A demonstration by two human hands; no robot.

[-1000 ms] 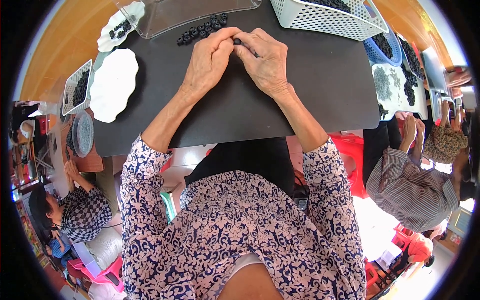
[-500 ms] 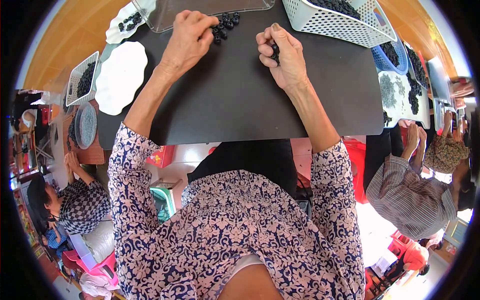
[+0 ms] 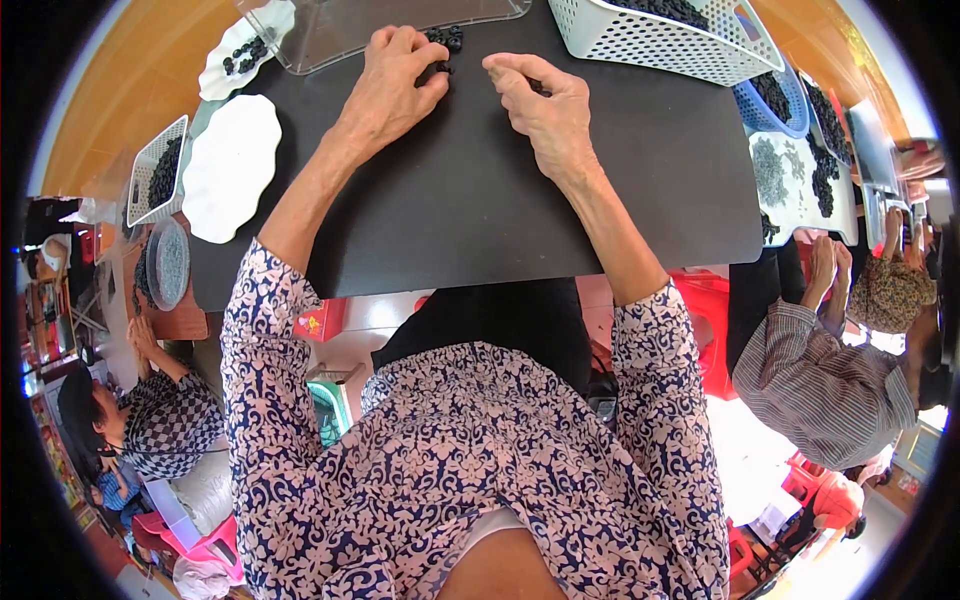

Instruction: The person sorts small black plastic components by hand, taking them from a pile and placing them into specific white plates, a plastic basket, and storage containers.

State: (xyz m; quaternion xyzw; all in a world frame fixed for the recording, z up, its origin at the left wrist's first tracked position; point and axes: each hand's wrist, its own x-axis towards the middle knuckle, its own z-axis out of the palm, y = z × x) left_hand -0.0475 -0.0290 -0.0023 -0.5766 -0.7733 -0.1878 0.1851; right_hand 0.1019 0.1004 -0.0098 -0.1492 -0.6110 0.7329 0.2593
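Small round black pieces with holes, like beads (image 3: 445, 38), lie in a cluster at the far side of the dark table (image 3: 480, 220). My left hand (image 3: 398, 82) is bent over the near end of that cluster, its fingertips closed on a black bead that partly shows beside the thumb. To its right, my right hand (image 3: 548, 108) is a loose fist held above the table, thumb against the curled forefinger. A dark bit of the beads shows between its fingers; how many it holds is hidden. The two hands are apart.
A clear plastic tray (image 3: 330, 45) stands at the far edge. White scalloped plates (image 3: 232, 165) are at the left, the farther one with black beads. A white perforated basket (image 3: 665, 50) and a blue basket (image 3: 790, 120) hold black pieces at the right. Other people sit on both sides.
My right hand has turned, so its back shows more and the beads are mostly covered. My left hand has closed over nearer beads, and fewer beads show. The view has shifted slightly.
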